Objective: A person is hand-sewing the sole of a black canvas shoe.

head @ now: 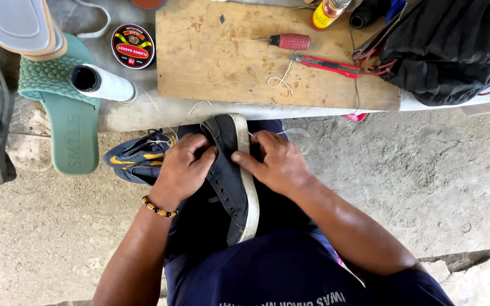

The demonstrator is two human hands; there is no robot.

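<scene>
Two hands on it: left hand (181,167) and right hand (276,164) both pinch the dark sneaker (231,175), sole-edge up on the lap, just off the worktop's (222,62) near edge. Thread (282,76) trails; stitching looks unfinished.

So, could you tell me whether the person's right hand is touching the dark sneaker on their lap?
Touching. The head view shows the right hand with its fingers pressed against the white sole edge of the dark sneaker.

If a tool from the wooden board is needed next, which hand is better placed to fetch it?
Probably the right hand: the red-handled awl and red cutter lie up on its side of the board, while the left hand grips the dark sneaker.
</scene>
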